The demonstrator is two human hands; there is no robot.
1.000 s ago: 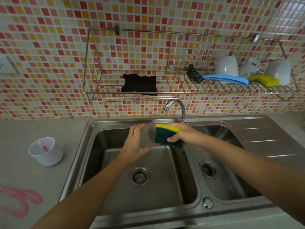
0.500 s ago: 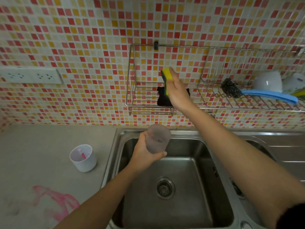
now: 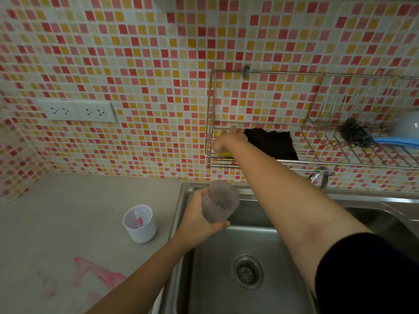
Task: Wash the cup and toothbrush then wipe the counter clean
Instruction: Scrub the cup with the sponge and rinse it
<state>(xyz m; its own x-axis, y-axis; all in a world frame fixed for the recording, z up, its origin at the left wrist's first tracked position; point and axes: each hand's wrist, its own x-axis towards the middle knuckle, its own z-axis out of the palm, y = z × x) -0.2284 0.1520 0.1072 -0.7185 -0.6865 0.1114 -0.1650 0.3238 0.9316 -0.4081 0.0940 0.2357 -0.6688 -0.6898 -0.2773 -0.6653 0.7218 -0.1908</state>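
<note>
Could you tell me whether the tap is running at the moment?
Off: no water falls from the tap into the sink.

One head-worn wide-angle view looks forward and steeply down over a steel sink (image 3: 260,241) and grey counter (image 3: 68,211), facing a tiled wall (image 3: 136,53). Both forearms reach in from the bottom edge, close to the lens.

cup (image 3: 219,201) in left hand (image 3: 199,219), sponge (image 3: 223,153) on rack (image 3: 317,164)

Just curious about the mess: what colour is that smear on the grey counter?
Pink: the smear on the grey counter shows best in the head view, bottom left.
</note>
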